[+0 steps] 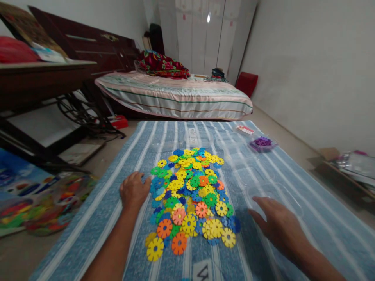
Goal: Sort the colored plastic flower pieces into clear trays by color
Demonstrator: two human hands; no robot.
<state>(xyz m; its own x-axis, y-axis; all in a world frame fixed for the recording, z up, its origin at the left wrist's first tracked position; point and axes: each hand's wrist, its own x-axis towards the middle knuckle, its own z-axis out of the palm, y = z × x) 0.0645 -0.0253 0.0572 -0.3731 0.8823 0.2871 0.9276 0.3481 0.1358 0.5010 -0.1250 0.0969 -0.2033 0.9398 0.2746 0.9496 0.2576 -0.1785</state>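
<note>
A heap of plastic snowflake discs (pixel 187 191) in yellow, green, blue and orange spreads over the striped cloth in the head view. At its left edge rests my left hand (pixel 135 189), fingers apart and thumb close to the blue discs. My right hand (pixel 277 218) is off to the right of the heap, fingers stretched out and holding nothing. Just beyond that hand lies a clear plastic lid or tray (pixel 288 195), hard to make out against the cloth. Purple discs (pixel 263 141) fill a clear container (pixel 271 147) farther back on the right.
The blue and white striped cloth (pixel 117 218) covers the table. A red and white packet (pixel 245 129) lies near its far right corner. Beyond stands a bed (pixel 181 97); a sewing machine table (pixel 47 78) is at the left. A box (pixel 357 171) sits on the right floor.
</note>
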